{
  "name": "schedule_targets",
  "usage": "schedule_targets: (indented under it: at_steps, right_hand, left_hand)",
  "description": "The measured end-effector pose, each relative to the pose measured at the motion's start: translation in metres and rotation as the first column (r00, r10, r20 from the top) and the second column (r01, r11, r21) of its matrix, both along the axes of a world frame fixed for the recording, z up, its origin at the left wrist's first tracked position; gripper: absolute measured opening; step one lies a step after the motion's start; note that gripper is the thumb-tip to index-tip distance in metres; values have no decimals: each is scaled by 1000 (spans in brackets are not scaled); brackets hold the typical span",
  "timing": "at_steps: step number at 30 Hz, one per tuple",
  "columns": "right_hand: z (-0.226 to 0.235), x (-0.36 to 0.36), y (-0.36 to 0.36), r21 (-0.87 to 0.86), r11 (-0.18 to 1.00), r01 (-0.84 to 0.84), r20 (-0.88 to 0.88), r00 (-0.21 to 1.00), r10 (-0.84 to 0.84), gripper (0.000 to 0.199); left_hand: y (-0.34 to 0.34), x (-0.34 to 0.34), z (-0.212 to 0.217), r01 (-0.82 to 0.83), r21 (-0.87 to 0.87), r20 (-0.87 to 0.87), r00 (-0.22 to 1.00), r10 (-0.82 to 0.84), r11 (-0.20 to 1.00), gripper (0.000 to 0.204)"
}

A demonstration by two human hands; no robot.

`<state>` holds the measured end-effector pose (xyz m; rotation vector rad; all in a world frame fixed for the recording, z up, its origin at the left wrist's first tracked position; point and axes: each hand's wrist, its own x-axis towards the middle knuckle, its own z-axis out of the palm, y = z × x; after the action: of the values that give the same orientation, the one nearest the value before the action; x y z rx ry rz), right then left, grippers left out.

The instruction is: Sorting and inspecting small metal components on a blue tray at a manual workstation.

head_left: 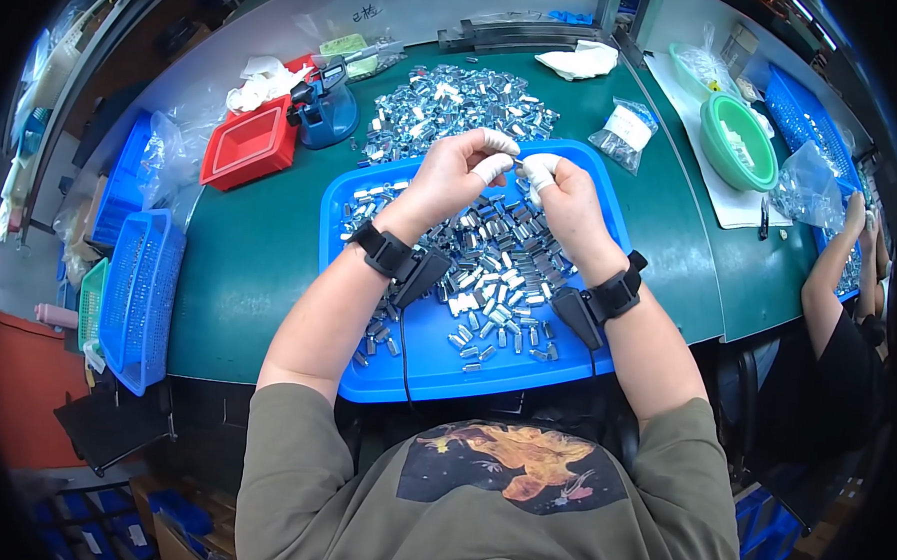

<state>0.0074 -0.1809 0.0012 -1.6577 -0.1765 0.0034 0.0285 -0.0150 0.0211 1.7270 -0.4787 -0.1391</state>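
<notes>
My left hand (460,172) and my right hand (562,197) meet above the far part of a blue tray (435,365). White finger cots cover the fingertips of both. The fingertips pinch together around a small metal part (519,165) that is mostly hidden between them. The tray holds several small shiny metal clips (490,257) spread across its middle. Black straps with small black units sit on both wrists, and a thin cable runs down from the left one.
A pile of metal clips (456,105) lies on the green table (259,272) beyond the tray. Red tray (249,143), blue device (326,110) and blue baskets (137,296) stand at left; green bowl (740,143), clear bags (625,133) and another person's arm (834,277) at right.
</notes>
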Motion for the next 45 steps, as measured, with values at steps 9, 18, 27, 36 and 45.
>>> schedule_targets:
  at_steps: [9,18,27,36,45]
  right_hand:
    - [0,7,-3,-207,945,255,250,947,-200,14]
    - [-9,10,-4,-246,945,217,195,966,-171,19]
    - [-5,2,5,-288,937,197,260,958,-121,18]
    - [-3,0,3,-304,934,189,315,945,-89,16]
    - [-3,-7,3,-40,993,108,164,981,-101,15]
  left_hand:
    - [43,41,-15,-345,-144,240,897,370,928,17]
    - [14,12,-10,-185,767,242,970,-10,614,20]
    - [27,23,-18,-89,-69,-193,978,75,994,20]
    - [5,5,-3,-73,-324,-426,902,-76,943,18]
    - [-3,-2,-8,16,-157,-141,989,-39,987,16]
